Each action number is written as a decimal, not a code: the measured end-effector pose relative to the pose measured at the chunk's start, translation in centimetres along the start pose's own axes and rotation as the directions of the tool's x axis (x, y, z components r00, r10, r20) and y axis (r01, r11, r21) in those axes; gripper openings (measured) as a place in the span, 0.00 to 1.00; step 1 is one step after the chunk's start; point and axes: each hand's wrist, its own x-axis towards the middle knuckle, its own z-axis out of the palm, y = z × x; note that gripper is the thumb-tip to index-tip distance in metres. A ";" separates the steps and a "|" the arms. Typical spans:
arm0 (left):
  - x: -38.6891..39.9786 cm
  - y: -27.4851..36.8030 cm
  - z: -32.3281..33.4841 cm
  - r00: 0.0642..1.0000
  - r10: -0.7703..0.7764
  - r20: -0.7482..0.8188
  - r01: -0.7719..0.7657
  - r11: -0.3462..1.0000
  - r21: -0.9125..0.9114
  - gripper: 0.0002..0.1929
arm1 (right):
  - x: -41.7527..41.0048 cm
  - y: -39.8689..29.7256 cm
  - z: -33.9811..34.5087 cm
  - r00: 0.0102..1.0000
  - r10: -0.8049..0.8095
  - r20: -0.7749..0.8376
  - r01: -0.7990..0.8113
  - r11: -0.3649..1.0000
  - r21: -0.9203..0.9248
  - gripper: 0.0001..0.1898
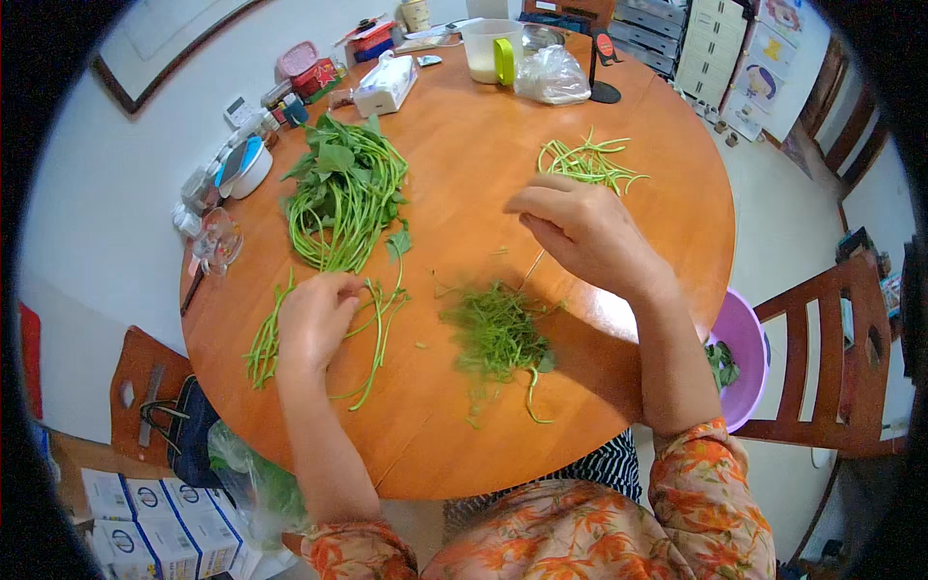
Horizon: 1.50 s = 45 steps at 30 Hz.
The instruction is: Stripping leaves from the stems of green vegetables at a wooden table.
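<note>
My left hand is over the left part of the wooden table, fingers bent by some loose green stems; whether it grips one is hard to tell. More stems lie at its left. Beyond it rests a large bundle of leafy greens with long stems. My right hand is raised with bent fingers, just on the near side of a small pile of trimmed stems; its fingertips are partly hidden. A heap of thin green scraps, partly blurred, lies between my forearms.
At the table's far side are a tissue pack, a plastic jug, a clear plastic bag and a black stand. Jars and a lidded container line the left edge. A purple basin with leaves stands beside a wooden chair.
</note>
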 end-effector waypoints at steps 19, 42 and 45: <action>0.4 -0.5 0.7 0.999 0.017 0.035 -0.019 0.997 0.072 0.06 | -1.4 1.5 0.3 0.724 0.348 0.595 -0.100 0.907 -0.409 0.09; -0.2 2.0 -2.4 0.694 -0.020 -0.720 -0.261 0.924 -0.277 0.06 | -2.9 -11.7 -1.8 0.463 0.043 0.885 0.163 0.978 -0.133 0.09; -0.2 2.7 -2.4 0.687 0.020 -0.726 -0.368 0.872 -0.324 0.05 | -3.8 -13.1 0.7 0.488 -0.223 0.844 0.156 0.974 0.166 0.10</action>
